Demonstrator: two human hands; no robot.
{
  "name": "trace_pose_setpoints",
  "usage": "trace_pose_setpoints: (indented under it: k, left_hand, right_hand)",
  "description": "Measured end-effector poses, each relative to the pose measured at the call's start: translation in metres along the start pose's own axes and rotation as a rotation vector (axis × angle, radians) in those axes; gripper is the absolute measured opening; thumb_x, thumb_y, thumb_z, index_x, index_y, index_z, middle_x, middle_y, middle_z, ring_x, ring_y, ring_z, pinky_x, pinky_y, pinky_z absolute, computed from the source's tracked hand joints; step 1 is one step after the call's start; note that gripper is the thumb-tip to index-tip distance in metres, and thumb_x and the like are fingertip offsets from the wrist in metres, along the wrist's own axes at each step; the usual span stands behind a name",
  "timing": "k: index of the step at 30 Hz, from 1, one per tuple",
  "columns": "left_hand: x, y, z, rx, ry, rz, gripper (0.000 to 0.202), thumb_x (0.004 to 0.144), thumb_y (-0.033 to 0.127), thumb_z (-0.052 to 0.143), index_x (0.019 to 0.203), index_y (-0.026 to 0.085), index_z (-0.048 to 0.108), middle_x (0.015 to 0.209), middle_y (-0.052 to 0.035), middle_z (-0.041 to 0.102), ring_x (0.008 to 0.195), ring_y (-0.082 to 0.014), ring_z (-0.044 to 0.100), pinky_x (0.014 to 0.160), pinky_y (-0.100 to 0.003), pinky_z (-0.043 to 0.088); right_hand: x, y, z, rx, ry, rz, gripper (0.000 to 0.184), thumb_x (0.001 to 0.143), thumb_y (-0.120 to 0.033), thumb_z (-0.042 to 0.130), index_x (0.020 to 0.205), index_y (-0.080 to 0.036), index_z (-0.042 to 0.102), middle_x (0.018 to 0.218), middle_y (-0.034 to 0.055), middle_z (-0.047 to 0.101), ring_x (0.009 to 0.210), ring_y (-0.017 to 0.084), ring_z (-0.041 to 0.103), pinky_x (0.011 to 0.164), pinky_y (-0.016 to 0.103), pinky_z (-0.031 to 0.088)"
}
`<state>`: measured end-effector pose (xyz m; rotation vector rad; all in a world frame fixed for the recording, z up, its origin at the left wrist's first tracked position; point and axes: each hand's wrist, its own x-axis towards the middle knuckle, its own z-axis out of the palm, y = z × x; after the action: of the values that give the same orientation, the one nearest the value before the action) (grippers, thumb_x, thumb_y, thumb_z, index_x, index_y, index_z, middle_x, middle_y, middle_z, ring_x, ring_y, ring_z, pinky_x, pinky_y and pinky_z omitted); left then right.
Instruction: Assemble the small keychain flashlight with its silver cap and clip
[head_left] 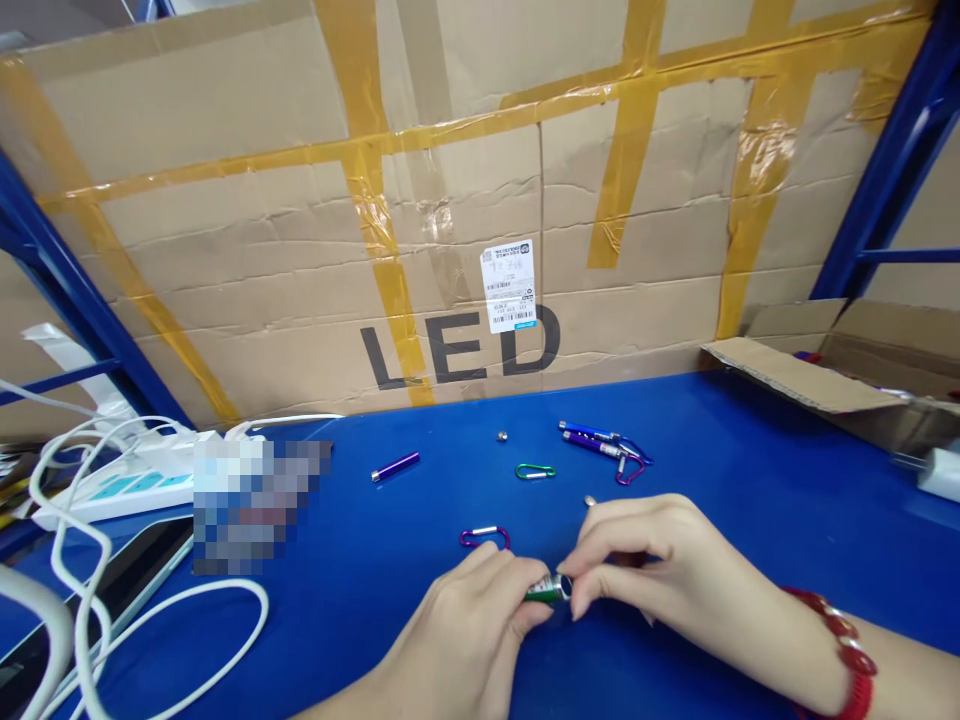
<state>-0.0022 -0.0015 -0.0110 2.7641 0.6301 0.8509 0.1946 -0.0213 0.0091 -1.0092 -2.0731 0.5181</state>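
Observation:
My left hand (469,630) and my right hand (660,565) meet low in the middle of the blue table (750,470). Together they pinch a small green keychain flashlight (550,589): the left fingers curl round its green body, the right fingertips press on its silver end. A purple carabiner clip (484,536) lies just beyond my left fingers. A red bead bracelet (844,640) sits on my right wrist.
Farther back lie a purple flashlight tube (395,466), a green carabiner (535,471), a small silver cap (502,436) and blue and purple keychain flashlights (600,442). A white power strip (112,485) with cables is at left, an open carton (847,375) at right, a taped cardboard wall (450,200) behind.

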Motion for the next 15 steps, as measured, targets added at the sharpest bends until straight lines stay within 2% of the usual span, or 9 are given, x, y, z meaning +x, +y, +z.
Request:
trace_pose_setpoints:
  k: [5,9,13,15]
  left_hand:
    - [0.000,0.000,0.000,0.003,-0.026,0.029,0.022,0.088,0.011,0.032,0.086,0.015,0.054,0.073,-0.0041,0.061,0.061,-0.0150,0.051,0.058,-0.024,0.043]
    - [0.000,0.001,0.000,-0.008,-0.005,0.019,0.021,0.090,0.014,0.032,0.087,0.016,0.053,0.072,-0.0036,0.061,0.061,-0.0142,0.054,0.057,-0.022,0.043]
    - [0.002,0.002,-0.002,-0.018,0.029,0.070,0.021,0.091,0.016,0.031,0.090,0.015,0.052,0.069,-0.0039,0.060,0.059,-0.0139,0.055,0.056,-0.021,0.044]
    - [0.002,0.001,-0.002,-0.033,0.029,0.048,0.021,0.090,0.015,0.031,0.089,0.015,0.053,0.071,-0.0041,0.060,0.061,-0.0140,0.056,0.057,-0.021,0.045]
  right_hand:
    - [-0.003,0.002,-0.001,-0.073,-0.044,-0.052,0.029,0.084,-0.040,0.053,0.068,-0.020,0.067,0.068,-0.0007,0.066,0.061,0.009,0.061,0.057,0.017,0.042]
    - [-0.008,-0.001,0.005,-0.122,-0.048,-0.068,0.032,0.088,-0.038,0.049,0.068,-0.019,0.066,0.065,0.0005,0.065,0.057,0.009,0.059,0.054,0.017,0.040]
    - [-0.011,-0.010,0.012,-0.054,-0.135,-0.004,0.039,0.090,-0.038,0.044,0.062,-0.017,0.063,0.058,-0.0007,0.060,0.051,0.007,0.054,0.053,0.016,0.038]
    - [-0.009,-0.012,0.013,-0.039,-0.144,0.048,0.042,0.091,-0.040,0.042,0.062,-0.017,0.062,0.060,-0.0010,0.060,0.053,0.007,0.054,0.055,0.015,0.038]
